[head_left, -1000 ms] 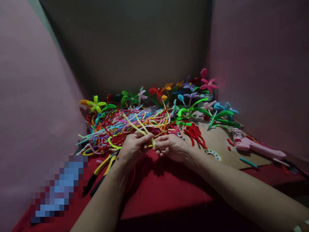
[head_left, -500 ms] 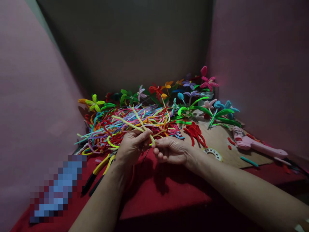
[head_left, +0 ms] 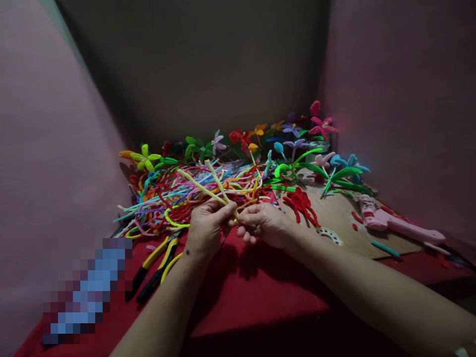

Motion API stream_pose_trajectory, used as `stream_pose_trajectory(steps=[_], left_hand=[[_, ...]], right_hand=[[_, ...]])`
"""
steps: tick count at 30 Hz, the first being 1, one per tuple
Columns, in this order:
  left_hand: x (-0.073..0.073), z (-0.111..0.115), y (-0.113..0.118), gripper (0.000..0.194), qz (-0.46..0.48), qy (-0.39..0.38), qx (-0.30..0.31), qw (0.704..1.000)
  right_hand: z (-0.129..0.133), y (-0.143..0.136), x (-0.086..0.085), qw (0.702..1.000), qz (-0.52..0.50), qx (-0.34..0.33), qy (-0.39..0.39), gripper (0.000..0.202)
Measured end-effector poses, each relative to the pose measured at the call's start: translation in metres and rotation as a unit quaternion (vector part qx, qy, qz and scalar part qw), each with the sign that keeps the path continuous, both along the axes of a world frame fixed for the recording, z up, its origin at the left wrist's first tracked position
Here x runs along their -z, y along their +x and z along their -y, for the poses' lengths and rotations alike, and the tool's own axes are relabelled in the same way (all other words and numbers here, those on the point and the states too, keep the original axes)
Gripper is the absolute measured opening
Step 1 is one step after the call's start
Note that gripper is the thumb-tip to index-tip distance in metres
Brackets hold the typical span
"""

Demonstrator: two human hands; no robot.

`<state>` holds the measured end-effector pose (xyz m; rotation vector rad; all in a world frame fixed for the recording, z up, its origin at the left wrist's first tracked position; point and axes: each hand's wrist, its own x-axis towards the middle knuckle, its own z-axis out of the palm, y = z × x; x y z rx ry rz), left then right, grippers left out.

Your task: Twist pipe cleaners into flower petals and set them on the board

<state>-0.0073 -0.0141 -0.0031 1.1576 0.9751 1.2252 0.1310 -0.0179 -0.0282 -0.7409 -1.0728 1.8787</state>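
Note:
Two pale yellow pipe cleaners [head_left: 203, 186] cross just above my fingers, their free ends pointing up and left. My left hand [head_left: 208, 225] pinches them near the crossing with thumb and fingers. Close beside it, my right hand [head_left: 264, 223] grips their lower end between thumb and index finger, the other fingers curled. The two hands nearly touch, and the exact point of the lower end is hidden by the fingertips. Behind them lies a heap of multicoloured pipe cleaners [head_left: 186, 193].
Yellow-and-black pliers [head_left: 159, 263] lie left on the red cloth [head_left: 260, 307]. At the right, a brown board [head_left: 334, 213] bears red pieces [head_left: 300, 204], a white ring [head_left: 329, 235] and a pink tool [head_left: 397, 223]. Pipe-cleaner flowers [head_left: 240, 139] line the back.
My left hand has turned slightly and shifted right, and the pale yellow pipe cleaners have moved a little right and up. My right hand has risen slightly, its fingertips still at their lower end.

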Motion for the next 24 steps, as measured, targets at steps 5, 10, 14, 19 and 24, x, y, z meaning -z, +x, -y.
stream_pose_trajectory(steps=[5,10,14,19,24], left_hand=[[0.0022,-0.0025,-0.0046,0.018,0.005,0.001,0.057,0.998],[0.0006,-0.0044,-0.0050,0.018,0.044,0.008,0.016,0.999],[0.0002,-0.0055,-0.0049,0.018,0.031,0.010,-0.014,0.999],[0.0043,-0.0049,-0.0047,0.019,0.028,-0.011,0.031,0.999],[0.0051,-0.0039,-0.0036,0.019,0.032,-0.011,0.038,0.999]], right_hand=[[0.0019,-0.0008,-0.0033,0.993,0.034,0.055,0.098,0.025],[0.0046,-0.0029,-0.0039,0.990,0.086,0.073,0.087,0.025],[0.0056,-0.0033,-0.0042,0.987,0.081,0.065,0.122,0.019],[0.0051,-0.0036,-0.0055,0.981,0.066,0.086,0.162,0.021],[0.0040,-0.0050,-0.0028,0.983,0.068,0.102,0.141,0.022]])
